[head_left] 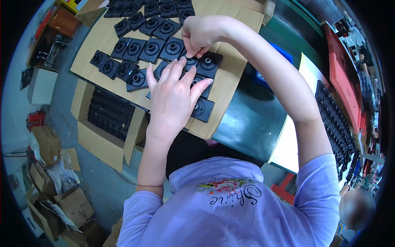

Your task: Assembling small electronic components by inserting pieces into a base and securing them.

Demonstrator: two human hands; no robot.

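My left hand (170,90) rests palm down, its fingers spread over several square black plates with round dial-like centres. Beyond its fingertips, my right hand (201,35) bends down with thumb and fingers pinched at the dial of one black plate (191,61). Whatever is between those fingers is too small or hidden to make out. To the right of that plate lies another black plate (209,61) with a light metal centre. A further black plate (202,109) shows below my left thumb. My left hand partly covers the plates under it.
More black plates (151,48) lie in rows on the cardboard sheet (230,78) over a green table (247,127). Left of it stands an open carton (98,142) of black parts. A blue bin (284,53) sits right; a side table holds many black parts (335,131). Cartons (74,203) litter the left floor.
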